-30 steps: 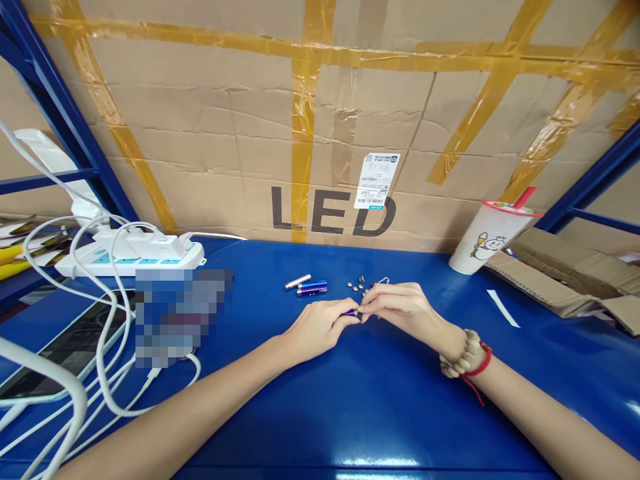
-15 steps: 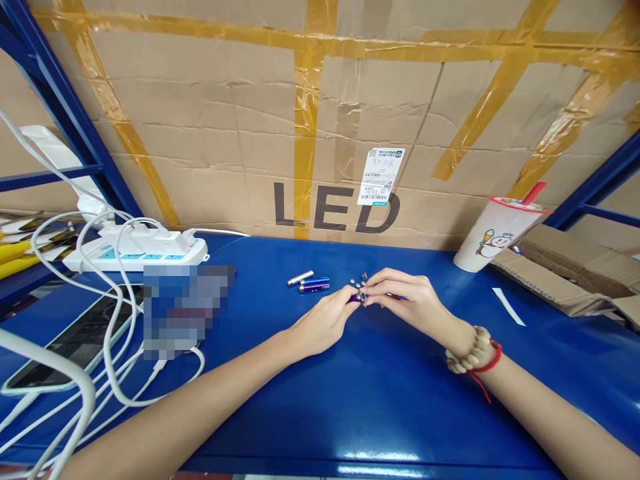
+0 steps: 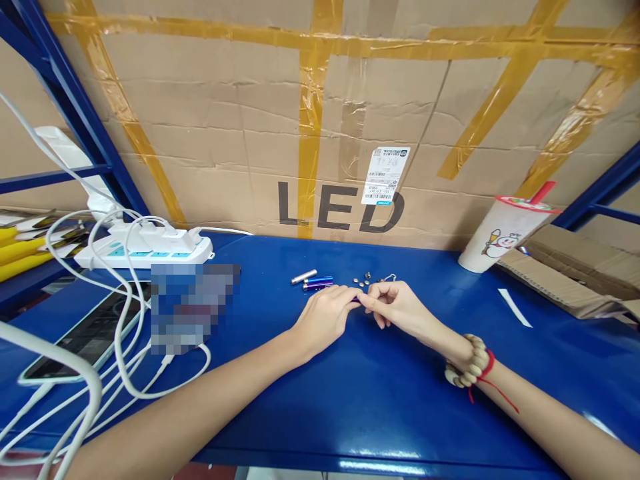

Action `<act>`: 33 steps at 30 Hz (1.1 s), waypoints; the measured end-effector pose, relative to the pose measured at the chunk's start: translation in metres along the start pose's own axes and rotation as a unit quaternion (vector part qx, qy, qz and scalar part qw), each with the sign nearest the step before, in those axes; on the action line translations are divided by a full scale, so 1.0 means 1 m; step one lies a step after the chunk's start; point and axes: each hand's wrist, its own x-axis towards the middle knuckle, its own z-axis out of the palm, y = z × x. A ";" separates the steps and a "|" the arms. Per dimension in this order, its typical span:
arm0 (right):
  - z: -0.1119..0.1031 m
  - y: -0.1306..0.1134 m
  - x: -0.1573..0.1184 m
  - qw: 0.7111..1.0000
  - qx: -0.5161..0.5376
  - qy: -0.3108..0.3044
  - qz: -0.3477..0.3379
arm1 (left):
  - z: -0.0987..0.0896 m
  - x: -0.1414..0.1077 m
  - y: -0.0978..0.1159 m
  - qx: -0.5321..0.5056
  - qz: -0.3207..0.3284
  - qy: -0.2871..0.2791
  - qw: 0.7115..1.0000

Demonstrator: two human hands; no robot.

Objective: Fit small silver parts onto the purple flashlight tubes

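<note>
My left hand is closed around a small purple tube, most of which its fingers cover. The fingertips of my right hand pinch at the tube's right end; whatever else they hold is hidden. Just beyond my left hand lie a silver tube, a blue tube and another purple tube, side by side on the blue table. Several small round silver pieces and a dark metal cap rest behind my fingertips. A thin metal clip shows behind my right hand.
White cables tangle around a power strip and a phone at the left, beside a pixelated area. On the right are a lidded cup, a paper strip and torn cardboard. A large taped carton stands behind.
My right hand has turned, its fingers now curled more and pinching at the tube's end. My left hand has rolled over the tube, covering more of it. The view has shifted slightly.
</note>
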 end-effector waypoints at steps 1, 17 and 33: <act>0.001 0.001 0.000 1.000 0.006 0.005 -0.002 | 0.000 0.000 0.000 -0.006 -0.010 -0.001 1.000; -0.018 -0.003 0.004 0.954 -0.163 0.095 -0.234 | -0.004 0.005 0.004 -0.085 -0.128 -0.025 0.988; -0.013 -0.003 0.005 0.987 -0.072 0.043 -0.136 | -0.005 0.002 0.001 -0.092 -0.069 -0.051 0.992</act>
